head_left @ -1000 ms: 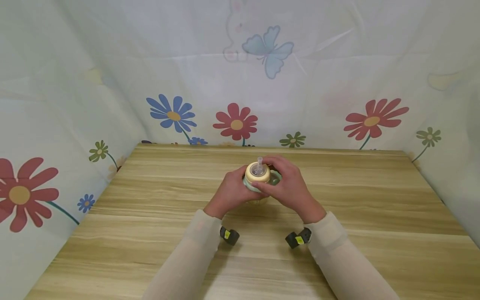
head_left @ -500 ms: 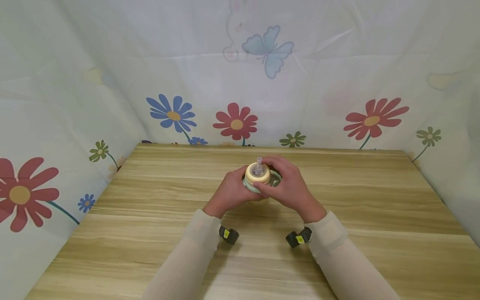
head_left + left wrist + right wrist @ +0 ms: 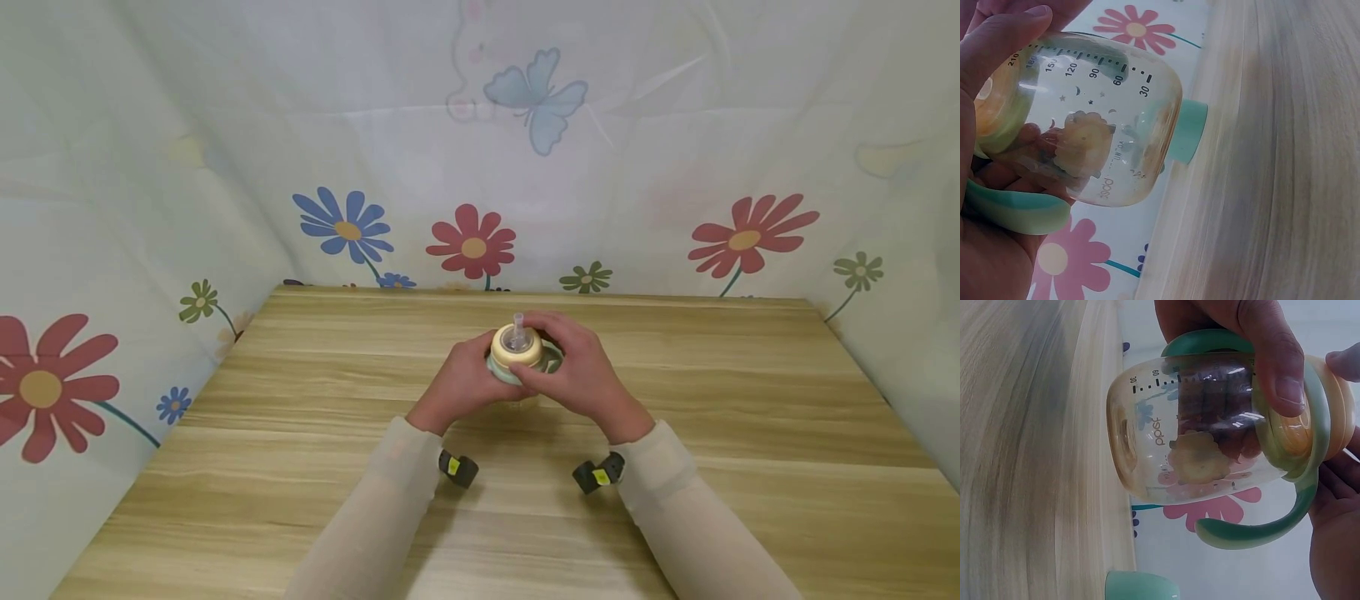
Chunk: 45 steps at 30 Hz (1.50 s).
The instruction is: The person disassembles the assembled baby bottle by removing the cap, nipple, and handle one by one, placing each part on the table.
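A clear baby bottle (image 3: 1104,119) with measuring marks and a lion picture is held upright over the table. Its yellow collar (image 3: 504,356) carries a clear straw spout (image 3: 518,325), and green handles (image 3: 1260,532) curve from the neck ring. My left hand (image 3: 468,379) grips the bottle around the neck, its thumb pressed near the ring in the right wrist view. With thumb and fingers, my right hand (image 3: 581,367) pinches the collar from the right. A mint-green cap-like piece (image 3: 1191,131) shows beyond the bottle in the left wrist view; the head view hides it.
The wood-grain table (image 3: 337,367) extends to both sides of the hands. Behind it hangs a white curtain (image 3: 645,158) printed with flowers and a butterfly. Each wrist wears a small black camera (image 3: 459,469).
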Motion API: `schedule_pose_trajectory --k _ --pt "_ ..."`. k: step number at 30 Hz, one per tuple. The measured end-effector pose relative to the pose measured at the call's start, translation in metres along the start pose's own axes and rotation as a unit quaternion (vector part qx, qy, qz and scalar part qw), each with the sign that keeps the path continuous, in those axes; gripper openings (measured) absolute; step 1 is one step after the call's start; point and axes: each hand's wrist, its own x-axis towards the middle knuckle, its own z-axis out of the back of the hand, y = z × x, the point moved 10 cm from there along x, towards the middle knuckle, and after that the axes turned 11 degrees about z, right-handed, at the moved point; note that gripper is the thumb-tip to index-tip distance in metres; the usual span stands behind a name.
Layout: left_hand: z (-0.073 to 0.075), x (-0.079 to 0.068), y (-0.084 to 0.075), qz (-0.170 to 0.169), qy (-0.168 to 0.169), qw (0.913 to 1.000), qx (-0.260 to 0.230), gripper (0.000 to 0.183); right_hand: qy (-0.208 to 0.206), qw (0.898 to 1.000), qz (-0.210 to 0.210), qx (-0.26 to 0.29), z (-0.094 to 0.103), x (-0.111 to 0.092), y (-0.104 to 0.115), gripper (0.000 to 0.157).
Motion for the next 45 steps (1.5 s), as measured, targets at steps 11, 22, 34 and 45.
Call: schedule_pose_trajectory --k 11,22,34,45 --pt "0.0013 -0.0002 0.0012 0.007 -0.005 0.9999 -0.007 0.069 -0.005 1.000 0.006 -0.009 0.0010 0.0004 0.0006 0.057" --pt "0.0034 -0.0011 0.0001 0.004 -0.023 0.9997 0.007 0.073 -0.019 0.999 -0.013 -0.028 0.0025 0.0004 -0.0016 0.063" --pt "0.0030 0.0006 0.0021 0.005 -0.031 0.9993 0.021 0.072 -0.019 0.999 -0.018 -0.037 0.0011 -0.0002 -0.0028 0.057" --pt "0.0025 0.0013 0.0024 0.003 -0.029 0.9993 0.023 0.072 -0.013 0.999 -0.019 -0.038 0.0006 0.0002 -0.0038 0.056"
